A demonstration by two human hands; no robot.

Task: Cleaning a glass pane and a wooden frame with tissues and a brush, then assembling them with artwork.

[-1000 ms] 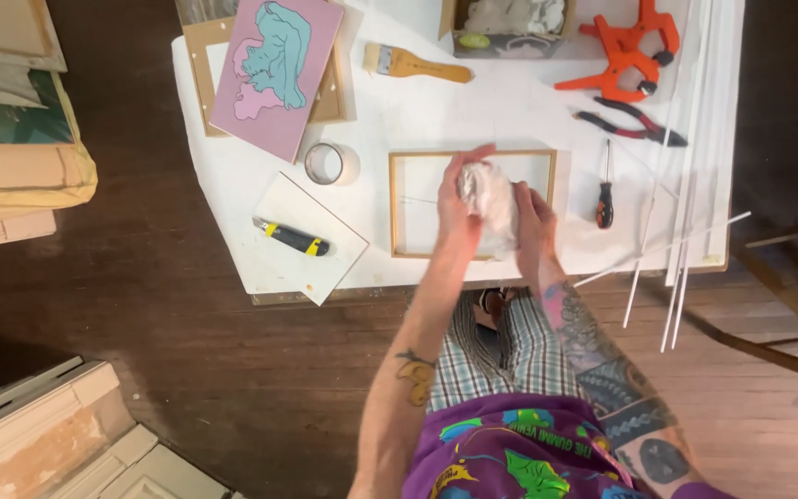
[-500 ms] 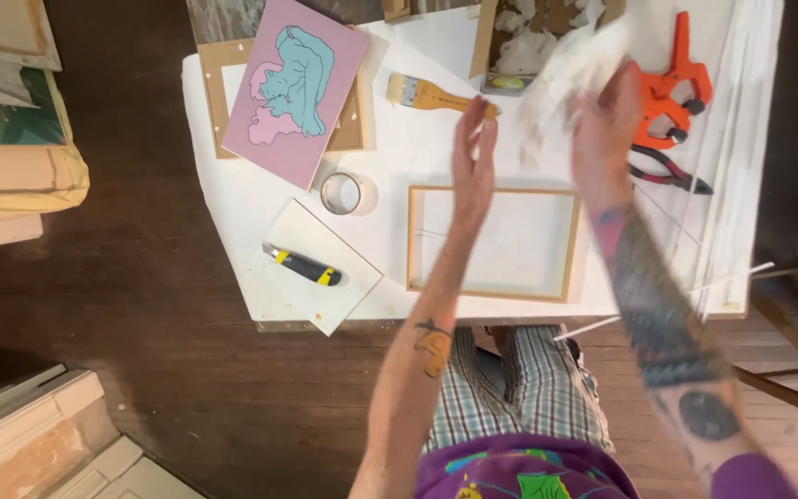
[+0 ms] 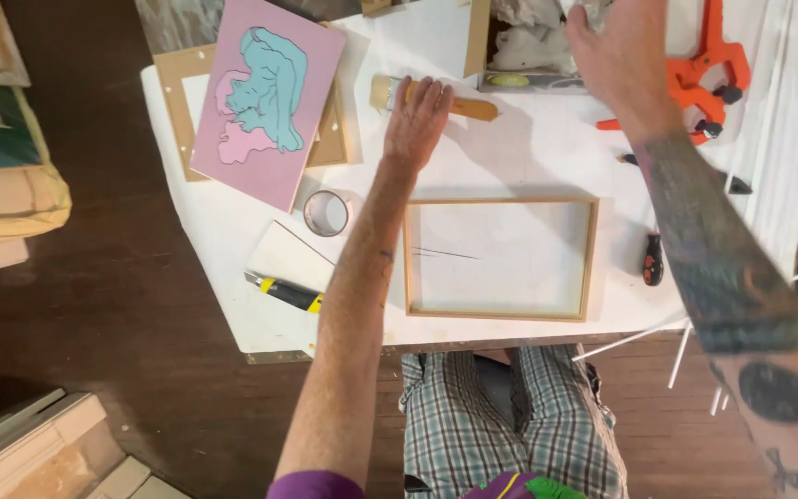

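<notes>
My left hand (image 3: 417, 115) reaches across the white table (image 3: 547, 152) and lies flat on a wooden-handled paintbrush (image 3: 477, 108), fingers spread and not closed around it. My right hand (image 3: 616, 60) is at the far edge beside a wooden box (image 3: 475, 42) of white rags (image 3: 524, 46). Its fingertips run off the top of the view by a pale scrap of cloth, so I cannot tell its grip. A shallow wooden frame (image 3: 589, 263) with a white inside lies near the front edge between my arms.
A pink panel with a teal shape (image 3: 270, 102) rests on a wooden frame at the left. Near it lie a tape roll (image 3: 326, 212), a white card (image 3: 290, 254) and a yellow-black utility knife (image 3: 284, 292). Orange clamps (image 3: 708, 69), a screwdriver (image 3: 653, 259) and white sticks (image 3: 681, 346) are at the right.
Both hands left the wooden frame. The right hand lifted the white rag up and away to the box at the back. The left hand dropped onto the paintbrush.
</notes>
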